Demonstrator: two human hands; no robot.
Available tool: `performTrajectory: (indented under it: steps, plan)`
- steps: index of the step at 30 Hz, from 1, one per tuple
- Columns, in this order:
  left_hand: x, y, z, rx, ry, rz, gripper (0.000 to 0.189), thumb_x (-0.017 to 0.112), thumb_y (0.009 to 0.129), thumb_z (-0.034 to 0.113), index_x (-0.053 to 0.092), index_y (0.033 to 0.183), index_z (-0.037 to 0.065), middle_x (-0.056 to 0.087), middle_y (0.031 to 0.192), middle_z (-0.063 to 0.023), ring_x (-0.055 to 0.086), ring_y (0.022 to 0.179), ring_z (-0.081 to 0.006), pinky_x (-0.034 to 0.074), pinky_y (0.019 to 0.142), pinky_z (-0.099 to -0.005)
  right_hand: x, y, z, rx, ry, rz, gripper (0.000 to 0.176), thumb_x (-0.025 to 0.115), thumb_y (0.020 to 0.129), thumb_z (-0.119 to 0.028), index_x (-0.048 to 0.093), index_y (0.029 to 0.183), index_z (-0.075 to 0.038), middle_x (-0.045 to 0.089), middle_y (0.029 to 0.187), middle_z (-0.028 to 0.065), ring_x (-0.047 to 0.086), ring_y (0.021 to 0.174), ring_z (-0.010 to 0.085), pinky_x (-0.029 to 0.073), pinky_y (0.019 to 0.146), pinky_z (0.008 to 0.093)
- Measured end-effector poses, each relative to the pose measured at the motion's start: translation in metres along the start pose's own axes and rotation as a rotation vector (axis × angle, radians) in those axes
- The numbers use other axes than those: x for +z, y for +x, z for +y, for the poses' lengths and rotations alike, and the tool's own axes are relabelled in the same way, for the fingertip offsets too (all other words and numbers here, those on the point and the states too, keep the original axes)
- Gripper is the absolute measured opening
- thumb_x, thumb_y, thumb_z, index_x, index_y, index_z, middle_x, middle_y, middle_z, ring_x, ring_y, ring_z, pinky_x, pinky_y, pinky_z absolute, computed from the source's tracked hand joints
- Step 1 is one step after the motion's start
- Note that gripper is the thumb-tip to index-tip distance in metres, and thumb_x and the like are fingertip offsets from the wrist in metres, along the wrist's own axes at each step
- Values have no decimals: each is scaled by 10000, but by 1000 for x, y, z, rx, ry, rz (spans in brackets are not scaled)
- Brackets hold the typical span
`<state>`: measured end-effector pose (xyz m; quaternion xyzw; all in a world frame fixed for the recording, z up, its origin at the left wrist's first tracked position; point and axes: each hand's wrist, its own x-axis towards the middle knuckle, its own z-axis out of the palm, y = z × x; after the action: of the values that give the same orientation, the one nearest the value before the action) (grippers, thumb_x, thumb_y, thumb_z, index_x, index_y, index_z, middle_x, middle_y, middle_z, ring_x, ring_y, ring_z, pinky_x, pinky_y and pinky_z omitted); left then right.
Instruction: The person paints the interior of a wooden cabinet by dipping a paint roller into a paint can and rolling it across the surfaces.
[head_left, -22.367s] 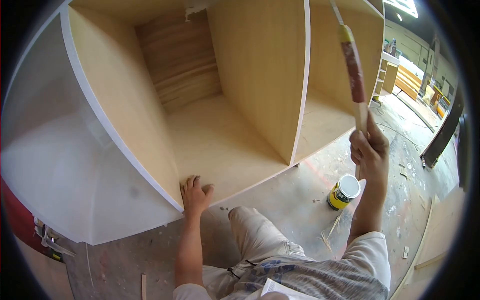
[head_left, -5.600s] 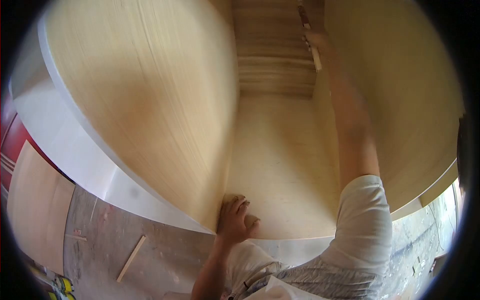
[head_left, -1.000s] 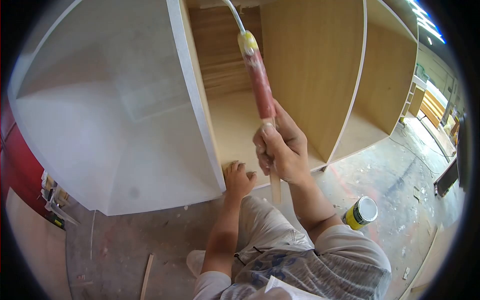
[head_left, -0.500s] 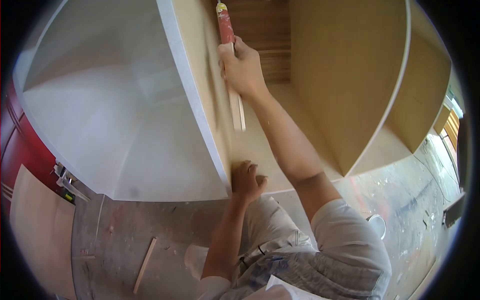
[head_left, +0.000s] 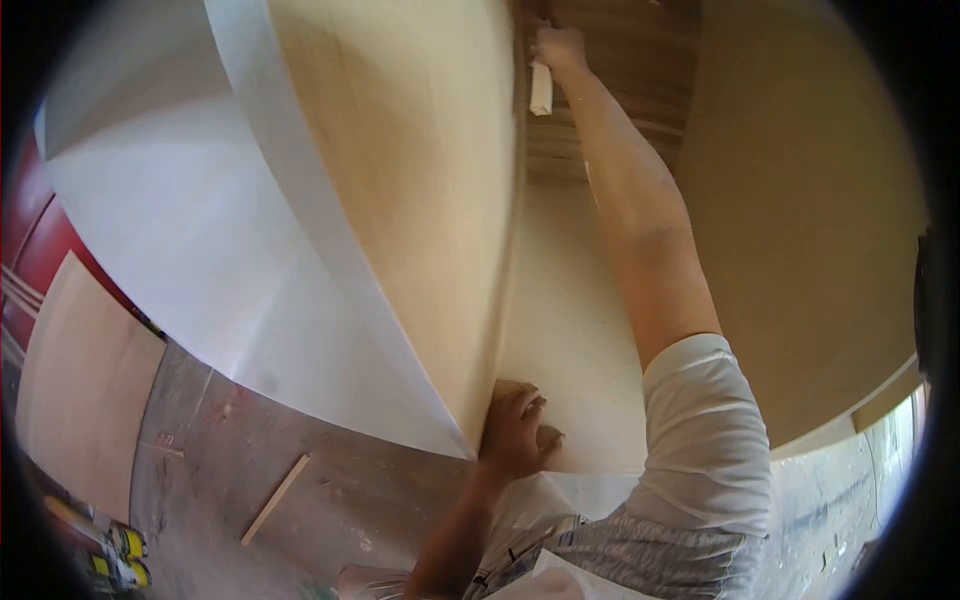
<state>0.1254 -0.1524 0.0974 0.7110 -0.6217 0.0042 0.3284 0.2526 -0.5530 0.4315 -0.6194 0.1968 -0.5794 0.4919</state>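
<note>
Side panel point(head_left: 400, 150): pale wood, smooth, fine-grained, low sheen. Back panel point(head_left: 650, 70): darker wood, streaked grain, dull. Bottom board point(head_left: 570, 290): light wood, smooth, matt. Right partition point(head_left: 810, 200): wood, even and matt in shade. Outer panel point(head_left: 170, 220): white, smooth, paint-like, soft sheen, one dark smudge low down. Handle point(head_left: 541, 92): its visible butt looked like bare pale wood. Sleeve point(head_left: 705, 430): matt cloth, creased; shirt body grey-flecked cloth. Floor point(head_left: 350, 500): concrete-like, stained, dull. Loose strip point(head_left: 277, 500): raw wood. Leaning sheet point(head_left: 90, 370): wood-like, smooth, matt. Red surface point(head_left: 65, 245) behind: smooth, rather glossy.
</note>
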Motion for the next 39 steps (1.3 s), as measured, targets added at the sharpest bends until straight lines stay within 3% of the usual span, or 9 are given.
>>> performTrajectory:
  steps: [8,9,13,21,23,26,35,37,39]
  plan:
    - [4,-1,0,30,-33,32,551,703,711,346,592,1103,-24,516,1216,-179,451,1178,-344,342,1011,-467,2,-43,-9,-32,54,15,185,542,880,-148,654,925,-8,608,719,72,569,607,155,463,551,303]
    - [1,0,2,53,-50,22,551,703,711,346,592,1103,-24,516,1216,-179,451,1178,-344,342,1011,-467,0,-55,-9,-166,59,-2,172,573,875,-166,655,910,-19,603,707,49,563,582,133,460,532,288]
    - [-4,2,7,46,-25,-27,540,698,718,356,598,1093,-19,512,1222,-173,466,1148,-340,352,991,-467,-9,-164,-76,-120,212,-13,118,576,853,-100,631,930,-30,580,663,34,531,522,97,435,492,255]
    - [7,6,-3,129,94,10,554,688,705,381,600,1105,7,546,1209,-171,470,1182,-329,352,1011,-461,-40,-356,-176,-145,194,-121,369,552,905,-147,504,1251,-30,530,658,17,478,479,83,404,452,253]
    - [13,7,-8,206,92,126,440,661,740,350,623,1042,32,585,1126,-169,535,1077,-355,426,899,-473,-43,-399,-194,-125,306,-180,444,545,917,-132,432,1333,-24,495,642,8,447,470,69,382,436,228]
    - [26,14,-21,199,-119,166,468,658,734,351,617,1077,35,570,1159,-178,509,1113,-352,407,918,-469,-47,-450,-221,-72,431,-220,507,540,924,-116,363,1388,-13,476,655,20,408,461,58,356,417,203]
    - [3,9,0,150,-131,129,581,673,705,369,593,1132,-18,540,1207,-196,454,1183,-362,352,1007,-479,-108,-506,-204,62,517,-324,527,469,982,-299,318,1423,-52,540,750,81,481,533,117,402,435,225]
    - [11,4,-7,182,59,61,607,671,710,376,582,1155,-27,534,1218,-203,444,1195,-365,339,1023,-480,-134,-504,-167,331,444,-131,524,505,970,-317,363,1394,-45,540,726,68,511,548,113,416,453,235]
    - [4,2,-2,149,36,23,625,650,739,399,565,1184,-31,509,1260,-207,419,1230,-355,303,1051,-476,-149,-508,-151,241,276,-57,497,515,967,-314,398,1365,-42,542,729,55,517,556,107,419,462,236]
